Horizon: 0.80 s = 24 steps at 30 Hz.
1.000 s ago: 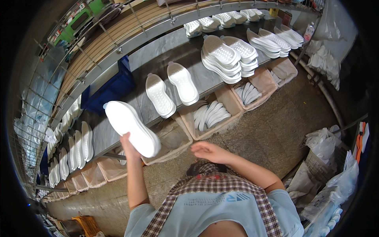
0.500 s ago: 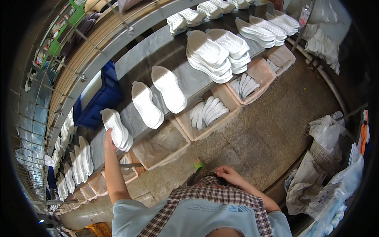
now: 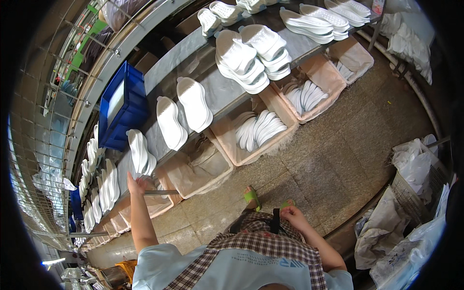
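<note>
My left hand (image 3: pixel 136 184) is just below a small stack of white shoe soles (image 3: pixel 139 153) on the grey bench. Its fingers are apart and hold nothing. A pair of larger white soles stands to the right: one sole (image 3: pixel 170 124) and a second sole (image 3: pixel 194 104) side by side. Close to my waist, my right hand (image 3: pixel 295 217) has its fingers curled in front of the checked apron (image 3: pixel 270 240), beside a black strap (image 3: pixel 275 221). What those fingers hold, if anything, is hidden.
Taller sole stacks (image 3: pixel 240 60) stand further right along the bench (image 3: pixel 159 72). A blue crate (image 3: pixel 123 108) sits behind. Under the front edge are lined bins, one bin (image 3: pixel 227 145) with white curved strips. Bags and a basket (image 3: pixel 411 191) are at the right.
My left hand has let go of the sole stack and dropped slightly below it. My view has shifted, and both feet in green sandals now show. My right hand stays near the waist.
</note>
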Motion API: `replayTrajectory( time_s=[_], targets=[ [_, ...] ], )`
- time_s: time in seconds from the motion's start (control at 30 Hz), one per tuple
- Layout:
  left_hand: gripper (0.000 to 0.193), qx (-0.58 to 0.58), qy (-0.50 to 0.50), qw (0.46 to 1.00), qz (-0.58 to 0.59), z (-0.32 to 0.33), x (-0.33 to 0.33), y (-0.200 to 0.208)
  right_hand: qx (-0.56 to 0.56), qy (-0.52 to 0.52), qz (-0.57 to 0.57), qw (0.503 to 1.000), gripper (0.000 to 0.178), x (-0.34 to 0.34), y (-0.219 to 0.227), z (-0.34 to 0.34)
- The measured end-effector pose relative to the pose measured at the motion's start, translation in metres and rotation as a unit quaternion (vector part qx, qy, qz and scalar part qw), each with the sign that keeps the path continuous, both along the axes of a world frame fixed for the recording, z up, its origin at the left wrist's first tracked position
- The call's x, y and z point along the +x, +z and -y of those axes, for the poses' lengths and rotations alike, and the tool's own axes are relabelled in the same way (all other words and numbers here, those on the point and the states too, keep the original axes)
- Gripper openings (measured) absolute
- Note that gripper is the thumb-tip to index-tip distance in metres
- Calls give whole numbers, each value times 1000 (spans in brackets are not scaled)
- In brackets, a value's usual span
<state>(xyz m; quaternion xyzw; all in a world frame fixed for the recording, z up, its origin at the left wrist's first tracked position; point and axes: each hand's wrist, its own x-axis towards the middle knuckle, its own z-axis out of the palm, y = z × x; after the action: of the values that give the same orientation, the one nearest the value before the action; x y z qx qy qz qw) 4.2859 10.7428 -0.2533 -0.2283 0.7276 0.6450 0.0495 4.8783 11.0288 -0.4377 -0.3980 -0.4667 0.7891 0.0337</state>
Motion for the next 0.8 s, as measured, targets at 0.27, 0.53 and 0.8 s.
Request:
replayTrajectory(
  time_s=[0.27, 0.53, 0.8],
  targets=[
    [62, 10, 21, 1000, 8, 6, 40, -8, 28, 18, 20, 999, 21, 11, 2, -5],
    [61, -17, -13, 995, 102, 28, 74, -82, 8, -16, 2, 1000, 22, 19, -6, 6],
    [54, -341, -586, 704, 213, -69, 232, -152, 28, 11, 30, 999, 25, 40, -26, 8]
  ],
)
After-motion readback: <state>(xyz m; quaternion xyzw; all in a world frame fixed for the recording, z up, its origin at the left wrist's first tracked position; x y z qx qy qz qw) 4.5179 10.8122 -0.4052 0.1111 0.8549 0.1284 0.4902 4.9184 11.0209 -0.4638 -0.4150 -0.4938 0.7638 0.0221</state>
